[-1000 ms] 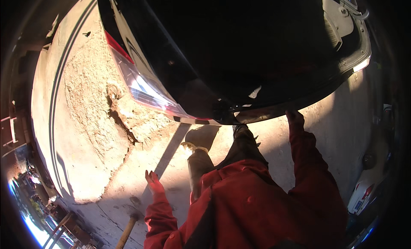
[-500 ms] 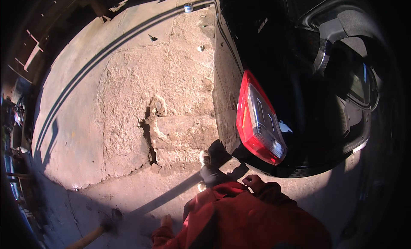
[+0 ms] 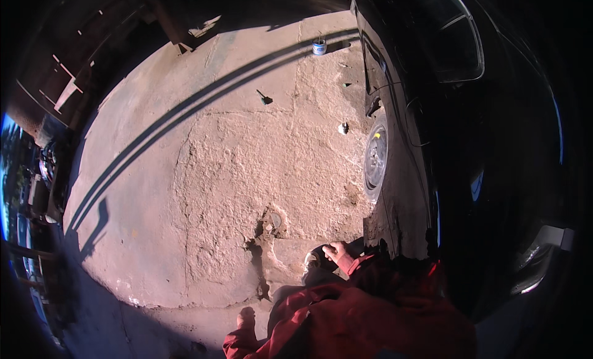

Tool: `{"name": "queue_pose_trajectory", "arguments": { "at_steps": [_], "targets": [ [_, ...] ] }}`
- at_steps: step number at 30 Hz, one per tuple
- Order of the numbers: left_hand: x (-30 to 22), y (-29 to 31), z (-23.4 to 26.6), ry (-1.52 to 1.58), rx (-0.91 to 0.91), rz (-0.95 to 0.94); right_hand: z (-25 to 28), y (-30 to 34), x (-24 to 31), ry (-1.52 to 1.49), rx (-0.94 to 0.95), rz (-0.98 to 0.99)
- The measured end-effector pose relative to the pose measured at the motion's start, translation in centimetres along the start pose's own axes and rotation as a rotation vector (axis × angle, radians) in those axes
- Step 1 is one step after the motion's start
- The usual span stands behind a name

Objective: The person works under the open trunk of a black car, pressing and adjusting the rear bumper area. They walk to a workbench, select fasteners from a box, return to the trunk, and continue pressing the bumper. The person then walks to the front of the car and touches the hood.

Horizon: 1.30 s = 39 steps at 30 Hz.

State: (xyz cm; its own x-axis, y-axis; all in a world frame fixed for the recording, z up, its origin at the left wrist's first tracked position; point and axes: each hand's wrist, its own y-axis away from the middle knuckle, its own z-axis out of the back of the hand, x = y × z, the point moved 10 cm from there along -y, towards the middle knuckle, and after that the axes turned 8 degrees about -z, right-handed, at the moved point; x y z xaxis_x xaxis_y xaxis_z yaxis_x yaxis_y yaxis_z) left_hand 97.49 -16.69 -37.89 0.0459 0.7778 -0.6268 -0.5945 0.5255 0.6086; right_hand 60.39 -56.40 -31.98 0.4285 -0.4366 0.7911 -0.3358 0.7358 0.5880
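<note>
My right hand [image 3: 336, 252] is held out in front of my body, above my shoe [image 3: 310, 261], with its fingers curled in. Whether anything small is inside the curl cannot be made out. Lower and to the left, my left hand [image 3: 246, 318] hangs beside my red sleeve [image 3: 242, 343]; its fingers are too unclear to read. Neither hand visibly touches anything around it. The dark car [image 3: 506, 155] stands along my right side, and its wheel [image 3: 375, 158] shows ahead of my right hand.
Rough concrete floor [image 3: 228, 180] stretches ahead, broken by a jagged hole [image 3: 258, 266] near my feet. A small blue-and-white can [image 3: 319, 47] stands far off. A small dark object [image 3: 264, 100] and a whitish lump [image 3: 343, 129] lie on the floor. Dark clutter lines the left.
I have moved forward along the car. Its red tail lamp has left the view and the wheel has come into it. My right hand has swung forward; the wooden handle at lower left is gone.
</note>
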Motion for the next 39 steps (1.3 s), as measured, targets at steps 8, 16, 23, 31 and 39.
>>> {"name": "queue_pose_trajectory", "arguments": {
  "at_steps": [8,16,23,31,39],
  "targets": [
    [-10.8,-17.9,0.3,-0.157,0.102,0.194,6.8,-24.1,26.7,0.010,-0.145,0.339],
    [-38.4,-43.5,-5.4,-0.497,0.356,-0.123,21.8,-42.4,22.6,0.505,-0.354,-0.191],
    [-73.8,-74.5,2.7,-0.770,0.149,-0.431,30.4,-42.7,16.0,0.227,-0.459,-0.667],
    [-105.7,-96.5,-4.8,-0.635,0.158,-0.479,31.6,-67.5,26.5,-0.017,-0.460,-0.806],
    [-124.8,-101.3,-22.2,-0.653,0.536,-0.416,53.6,-107.1,70.6,0.235,-0.494,-0.157]
  ]
}}
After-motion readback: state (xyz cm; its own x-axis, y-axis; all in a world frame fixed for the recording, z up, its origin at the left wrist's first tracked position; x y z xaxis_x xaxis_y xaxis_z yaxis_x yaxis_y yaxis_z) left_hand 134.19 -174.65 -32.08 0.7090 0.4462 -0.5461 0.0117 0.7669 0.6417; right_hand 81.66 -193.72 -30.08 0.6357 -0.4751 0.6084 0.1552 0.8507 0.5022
